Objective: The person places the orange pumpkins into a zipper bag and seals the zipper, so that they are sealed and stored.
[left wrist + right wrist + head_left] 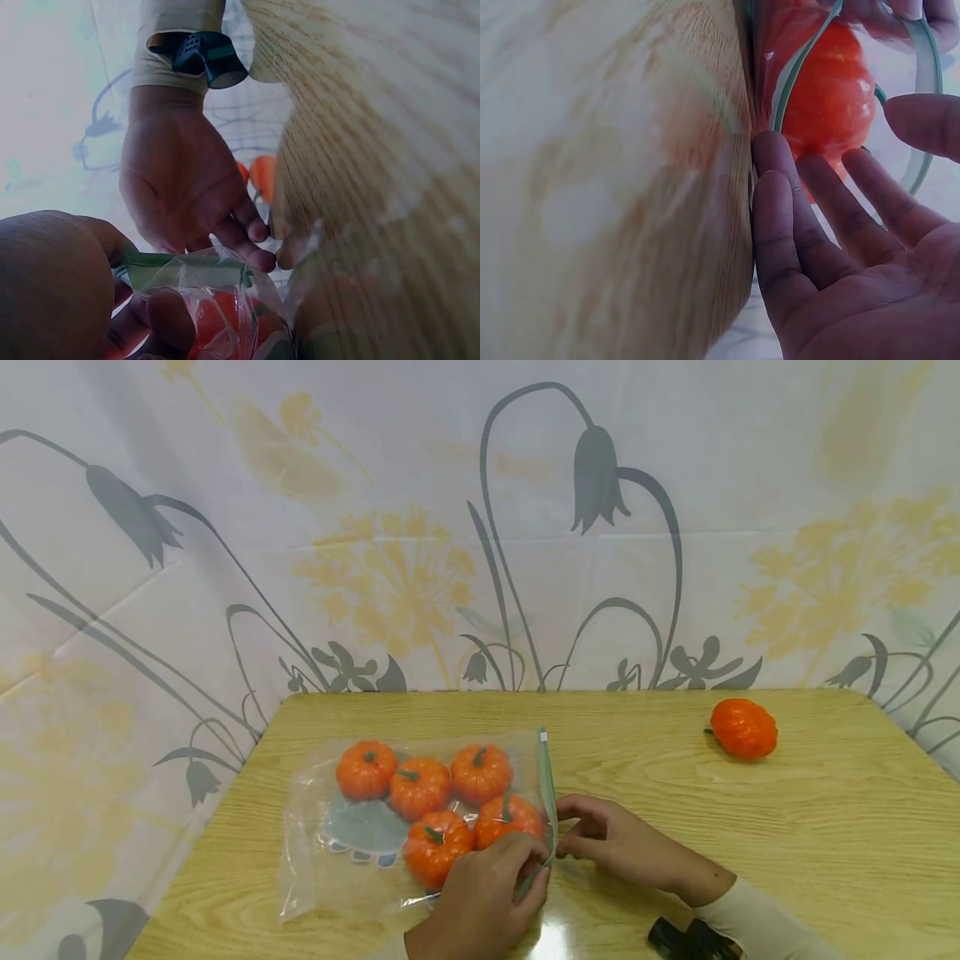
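Note:
A clear zip bag (318, 868) lies on the table with several small orange pumpkins (367, 770) inside, each with a green stem. Its green zip edge (547, 768) faces right. My left hand (483, 893) pinches the near end of that edge between thumb and fingers. At the bag's mouth is my right hand (630, 847), fingers loosely bent and holding nothing. The right wrist view shows the mouth gaping, with a pumpkin (829, 97) just inside it and my right fingertips (772, 191) right at the lower rim.
Another orange pumpkin (742, 728) lies on its side at the back right of the wooden table (840, 827). A flower-patterned cloth (420, 460) hangs behind the table and along its left. The black wrist camera (686, 939) sits under my right forearm.

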### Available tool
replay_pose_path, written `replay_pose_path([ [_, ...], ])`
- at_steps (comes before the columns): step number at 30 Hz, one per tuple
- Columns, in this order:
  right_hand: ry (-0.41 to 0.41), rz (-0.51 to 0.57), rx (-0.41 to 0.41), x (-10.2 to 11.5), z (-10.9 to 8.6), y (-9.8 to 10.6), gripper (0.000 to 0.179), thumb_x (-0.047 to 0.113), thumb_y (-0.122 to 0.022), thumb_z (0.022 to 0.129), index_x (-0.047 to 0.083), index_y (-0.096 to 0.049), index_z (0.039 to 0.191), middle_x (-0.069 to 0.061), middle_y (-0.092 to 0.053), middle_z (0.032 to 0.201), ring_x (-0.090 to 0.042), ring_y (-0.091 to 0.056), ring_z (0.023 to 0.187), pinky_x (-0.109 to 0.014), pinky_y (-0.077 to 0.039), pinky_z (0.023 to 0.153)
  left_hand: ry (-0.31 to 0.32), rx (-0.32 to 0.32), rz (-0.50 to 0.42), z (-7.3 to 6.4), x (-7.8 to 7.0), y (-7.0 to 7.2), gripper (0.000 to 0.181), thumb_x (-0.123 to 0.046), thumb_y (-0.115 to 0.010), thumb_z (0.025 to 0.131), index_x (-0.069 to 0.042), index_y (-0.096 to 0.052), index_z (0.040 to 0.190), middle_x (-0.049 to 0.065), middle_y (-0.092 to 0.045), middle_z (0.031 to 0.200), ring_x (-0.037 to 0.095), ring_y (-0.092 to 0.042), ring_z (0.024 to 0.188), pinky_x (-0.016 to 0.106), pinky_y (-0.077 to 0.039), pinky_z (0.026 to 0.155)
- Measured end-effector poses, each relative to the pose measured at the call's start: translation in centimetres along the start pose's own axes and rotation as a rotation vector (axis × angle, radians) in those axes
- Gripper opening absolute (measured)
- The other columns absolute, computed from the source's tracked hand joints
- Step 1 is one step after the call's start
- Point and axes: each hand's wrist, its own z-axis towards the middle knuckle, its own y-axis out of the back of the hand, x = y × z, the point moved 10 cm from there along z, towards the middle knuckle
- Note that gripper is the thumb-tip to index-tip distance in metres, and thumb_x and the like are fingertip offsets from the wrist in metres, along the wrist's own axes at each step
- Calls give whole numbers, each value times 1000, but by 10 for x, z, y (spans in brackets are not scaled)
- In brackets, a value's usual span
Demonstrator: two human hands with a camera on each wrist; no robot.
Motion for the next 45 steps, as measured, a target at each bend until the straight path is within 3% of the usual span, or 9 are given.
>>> replay_pose_path([
  [7,-15,-18,-11,0,0,3,38,14,-51,104,-2,-49,138,-26,-54,135,-23,-68,101,-31,-57,83,6,5,-11,-1,0,0,15,-18,-72,90,-15,-63,101,-8,-63,84,-7,-46,67,5,-38,59],
  [12,-15,-99,-86,4,-2,14,34,16,-52,104,1,-54,134,-24,-58,130,-25,-68,98,-34,-58,78,-1,1,-14,-1,0,1,14,-18,-71,90,-15,-62,101,-8,-62,83,-7,-46,67,4,-37,60],
  [21,11,-496,-392,25,-20,68,25,12,-61,98,6,-64,123,-12,-67,123,-22,-66,101,-25,-55,77,-10,-2,-16,-1,-2,1,12,-18,-70,91,-15,-63,100,-9,-61,81,-7,-49,67,3,-38,60],
  [25,2,-664,-469,31,-33,95,27,7,-62,96,3,-64,123,-14,-67,121,-26,-64,102,-32,-55,78,-23,-21,9,0,-4,3,13,-18,-71,89,-16,-64,99,-9,-61,80,-6,-49,66,5,-38,59],
  [30,-14,-865,-515,35,-44,122,29,10,-64,94,3,-64,122,-18,-64,120,-36,-61,104,-51,-54,82,-25,-17,28,2,-3,2,12,-19,-71,89,-17,-64,99,-11,-60,78,-6,-45,64,6,-37,58],
  [37,41,-1204,-591,41,-53,147,33,12,-72,87,0,-65,117,-27,-61,119,-48,-57,106,-62,-49,82,-20,-6,24,3,-1,2,12,-19,-71,89,-17,-64,99,-11,-59,78,-6,-43,63,6,-35,57],
  [45,-54,-1441,-606,32,-61,173,48,20,-71,85,4,-60,129,-30,-48,137,-50,-44,124,-72,-39,91,-19,-8,24,0,-3,2,14,-19,-73,88,-16,-63,98,-10,-60,80,-7,-47,66,5,-38,58],
])
